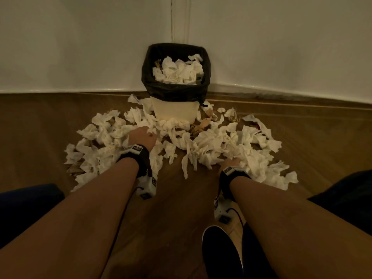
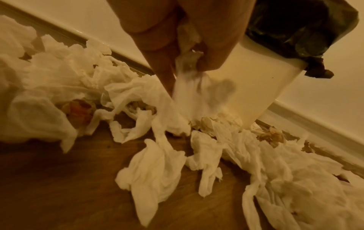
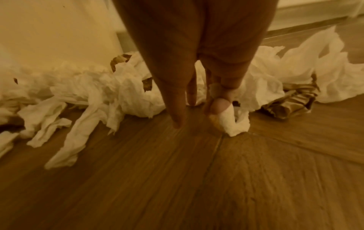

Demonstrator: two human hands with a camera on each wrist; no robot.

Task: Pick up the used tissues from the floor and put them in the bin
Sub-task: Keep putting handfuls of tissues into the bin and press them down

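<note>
The cream plastic bin with the black liner (image 1: 174, 109) in the floor's corner was half full, but most crumpled white tissues (image 1: 211, 146) still ringed it; left hand (image 2: 177, 46) pinched one, right hand (image 3: 197, 70) pinched another.

Crumpled soft paper tissues (image 1: 211, 146) on matt wood-grain floor (image 1: 40, 121); smooth plastic bin (image 1: 174, 112), glossy black liner (image 1: 173, 89)
</note>
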